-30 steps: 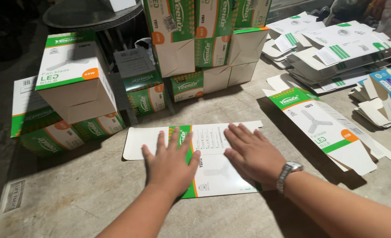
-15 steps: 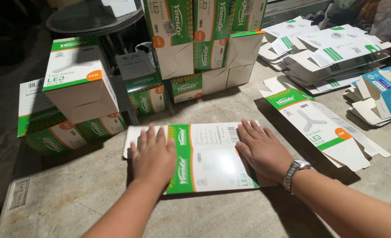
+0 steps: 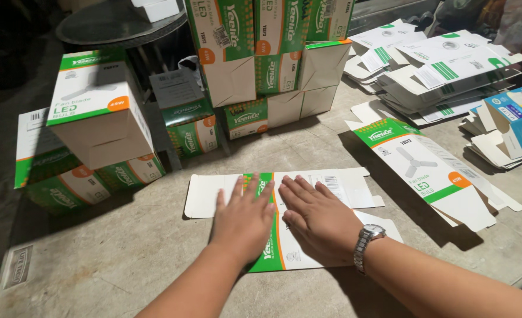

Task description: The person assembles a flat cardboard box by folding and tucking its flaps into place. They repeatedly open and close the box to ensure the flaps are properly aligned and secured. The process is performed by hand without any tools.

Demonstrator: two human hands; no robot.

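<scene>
Both hands (image 3: 284,218) now together on flat carton (image 3: 331,188)

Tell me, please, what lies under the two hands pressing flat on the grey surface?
Under the left hand and right hand lies a flattened white-and-green carton, unfolded on the grey table. The print beneath the palms is covered, and anything under the carton cannot be seen.

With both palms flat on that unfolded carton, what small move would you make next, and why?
Probably slide both hands apart to press it flat. The left hand and right hand lie side by side at the middle of the flat carton, leaving its outer flaps unpressed.
</scene>
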